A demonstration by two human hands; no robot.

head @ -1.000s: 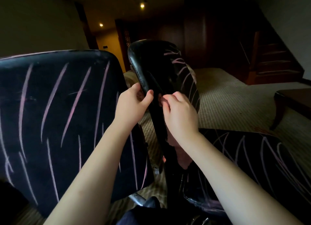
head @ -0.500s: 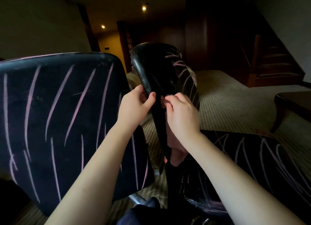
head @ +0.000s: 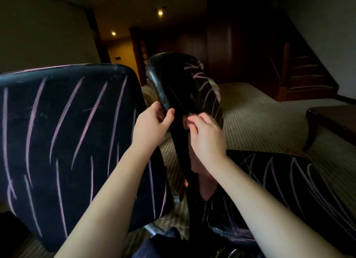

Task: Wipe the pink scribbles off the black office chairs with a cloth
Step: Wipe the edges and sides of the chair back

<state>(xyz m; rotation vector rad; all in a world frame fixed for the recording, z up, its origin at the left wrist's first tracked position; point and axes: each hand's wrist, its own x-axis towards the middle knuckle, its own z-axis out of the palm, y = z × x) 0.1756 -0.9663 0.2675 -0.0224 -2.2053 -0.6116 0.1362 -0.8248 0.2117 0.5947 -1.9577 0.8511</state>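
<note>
Two black office chairs carry pink scribbles. One chair's wide backrest (head: 67, 132) fills the left. The other chair's backrest (head: 173, 78) stands edge-on in the middle, and its scribbled seat (head: 289, 180) lies to the right. My left hand (head: 152, 126) grips the left edge of the middle backrest, thumb in front. On the backrest's right side, my right hand (head: 208, 136) pinches a pinkish cloth (head: 206, 186) that hangs down below the hand. The right fingers are blurred.
A dark wooden table (head: 331, 119) stands at the right on striped carpet (head: 260, 119). A wooden staircase (head: 304, 72) rises at the back right. A dim corridor with ceiling lights lies behind the chairs.
Both hands stay on the middle backrest. My right hand's fingers have shifted slightly against the backrest and are now blurred. The view has tilted a little.
</note>
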